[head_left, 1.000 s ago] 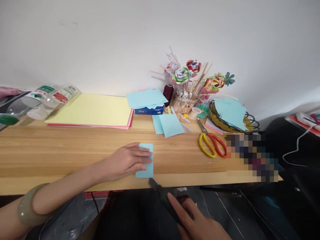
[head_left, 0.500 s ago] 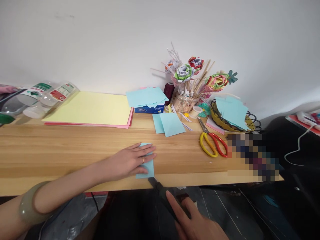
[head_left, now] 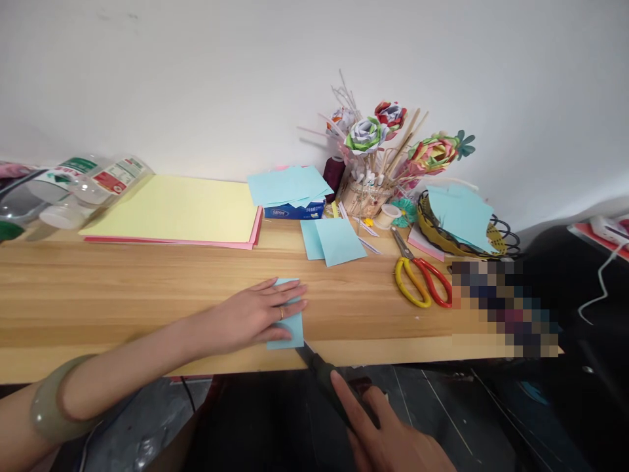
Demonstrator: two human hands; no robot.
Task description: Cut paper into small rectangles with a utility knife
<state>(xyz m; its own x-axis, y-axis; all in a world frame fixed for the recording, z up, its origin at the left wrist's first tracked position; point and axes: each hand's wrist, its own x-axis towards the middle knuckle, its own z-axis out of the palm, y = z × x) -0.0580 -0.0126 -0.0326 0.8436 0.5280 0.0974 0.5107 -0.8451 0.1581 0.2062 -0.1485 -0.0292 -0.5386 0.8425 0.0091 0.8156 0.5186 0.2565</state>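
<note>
"What are your hands doing?"

"My right hand (head_left: pixel 388 432) is wrapped around a dark-handled knife (head_left: pixel 322 375), its blade angled over the tabletop's (head_left: pixel 147 288) front edge. My left hand (head_left: pixel 255 314) grasps nothing; it lies flat, fingers a little spread, on a blue paper (head_left: pixel 297 328)."

"Where is that paper?"

"Close to the front edge, near the middle. My fingers cover much of it. The blade tip is at its near right corner; whether they touch, I cannot tell."

"What else is around?"

"Just beyond, two overlapping blue sheets (head_left: pixel 341 241). To their right, scissors (head_left: pixel 411 257) with yellow and red handles, and a pixelated patch hiding something toward the front right corner. Along the back edge, from the left: plastic bottles (head_left: pixel 118 178), a yellow-topped paper stack (head_left: pixel 177 210), a blue box (head_left: pixel 295 211) under more blue sheets, a container (head_left: pixel 366 196) of paper flowers, and, toward the back right corner, a basket (head_left: pixel 436 240) holding blue sheets."

"Anything in the way?"

"Nearest the paper is only my own hand; the rest lies well apart from the blade."
</note>
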